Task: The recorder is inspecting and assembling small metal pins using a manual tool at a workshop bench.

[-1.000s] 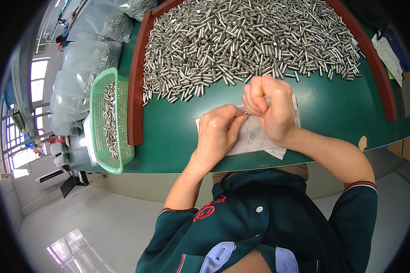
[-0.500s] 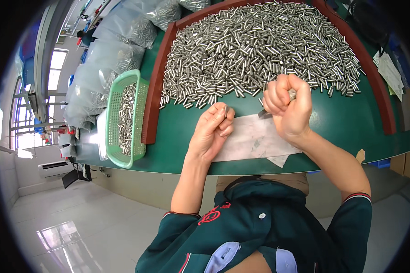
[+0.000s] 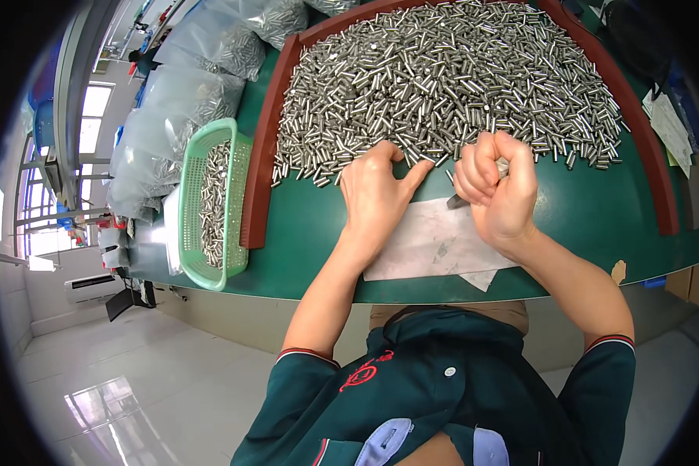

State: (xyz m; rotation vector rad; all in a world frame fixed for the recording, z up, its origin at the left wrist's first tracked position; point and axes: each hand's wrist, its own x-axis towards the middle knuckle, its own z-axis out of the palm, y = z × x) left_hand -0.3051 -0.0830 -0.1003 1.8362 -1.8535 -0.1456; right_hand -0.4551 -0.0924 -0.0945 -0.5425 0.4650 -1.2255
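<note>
A broad heap of short, shiny metal pins (image 3: 443, 85) covers the far part of the green table. My left hand (image 3: 374, 194) is palm down at the heap's near edge, thumb spread away from the curled fingers. No pin shows in its grasp, though its fingertips are partly hidden. To the right, my right hand (image 3: 499, 186) is closed in a fist round something mostly hidden. A dark grey end (image 3: 456, 202) sticks out below the fist, and a pale bit shows at its top. Under and between my hands lies a stained whitish cloth or sheet (image 3: 427, 248).
A dark red wooden frame (image 3: 262, 186) borders the heap on the left, back and right. Left of it stands a green plastic basket (image 3: 229, 268) part filled with pins. Clear bags (image 3: 182, 97) of pins line the far left. Papers (image 3: 668, 124) lie beyond the right rail.
My left hand has turned palm down and moved forward to the heap; the pin it pinched no longer shows. My right fist has barely shifted and still grips its object.
</note>
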